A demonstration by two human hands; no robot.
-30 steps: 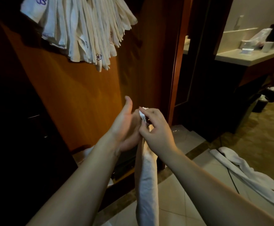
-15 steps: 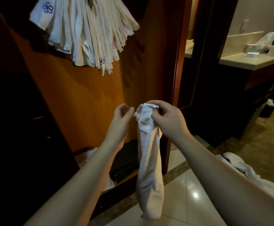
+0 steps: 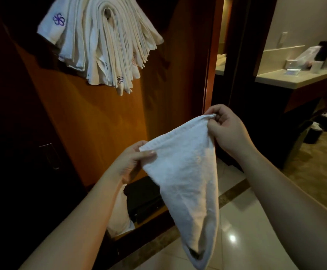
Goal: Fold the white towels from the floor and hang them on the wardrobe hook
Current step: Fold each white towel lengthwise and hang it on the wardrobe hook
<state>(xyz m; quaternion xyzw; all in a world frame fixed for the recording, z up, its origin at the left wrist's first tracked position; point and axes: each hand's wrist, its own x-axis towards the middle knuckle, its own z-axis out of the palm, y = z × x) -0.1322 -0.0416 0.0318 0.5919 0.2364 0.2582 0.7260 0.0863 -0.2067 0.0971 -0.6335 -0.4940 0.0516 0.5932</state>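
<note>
A white towel (image 3: 186, 176) hangs in front of me, stretched along its top edge between both hands and tapering down toward the floor. My left hand (image 3: 133, 158) pinches its lower left corner with thumb on top. My right hand (image 3: 225, 129) pinches the upper right corner, higher and further right. Up at the top left, a thick bunch of folded white towels (image 3: 104, 45) with purple flower logos hangs against the orange wooden wardrobe panel (image 3: 100, 123); the hook itself is hidden by them.
A black box (image 3: 143, 197) and a pale cloth (image 3: 119, 217) lie in the wardrobe's bottom. Glossy floor tiles (image 3: 242, 230) spread below. To the right are a dark doorframe (image 3: 240, 55), a vanity counter (image 3: 295, 78) with items, and dark bins (image 3: 312, 133).
My hands have pulled apart, spreading the towel's top edge wide; before, they held it bunched close together. The left hand now grips a corner. The view has tilted up slightly.
</note>
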